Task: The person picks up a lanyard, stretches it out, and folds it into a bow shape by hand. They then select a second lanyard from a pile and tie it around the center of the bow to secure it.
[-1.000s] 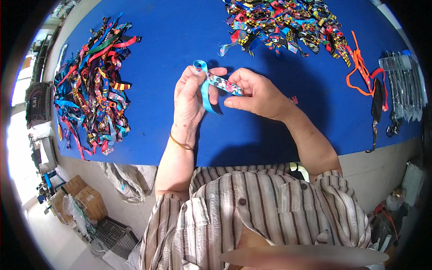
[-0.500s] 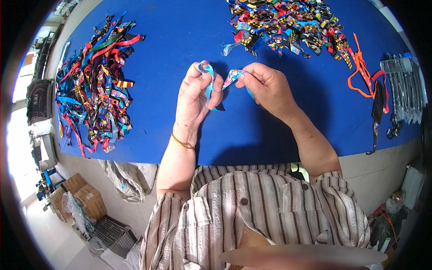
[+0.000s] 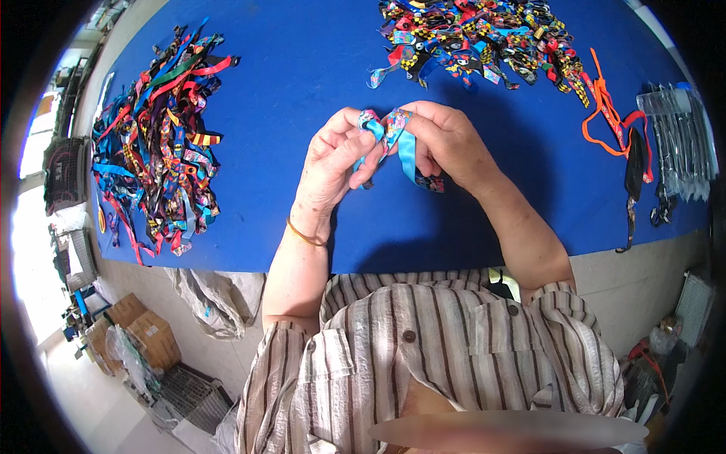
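A light-blue patterned ribbon band [image 3: 405, 148] is pinched between both hands above the blue table [image 3: 302, 68]. My left hand [image 3: 333, 163] grips its left end, fingers curled, with a thin bracelet on the wrist. My right hand [image 3: 448, 140] holds the other end, and a loop of the band hangs down between the two hands. Its lower tail, dark and patterned, rests on the table by my right palm.
A heap of long multicoloured ribbons [image 3: 155, 144] lies at the left. A pile of short patterned bands [image 3: 476, 34] sits at the far middle. An orange cord with a black strap [image 3: 622, 140] and clear plastic sleeves [image 3: 677, 132] lie at the right.
The band was stretched flat between the hands, then folded; both ends are now brought together and raised, with a loop hanging down.
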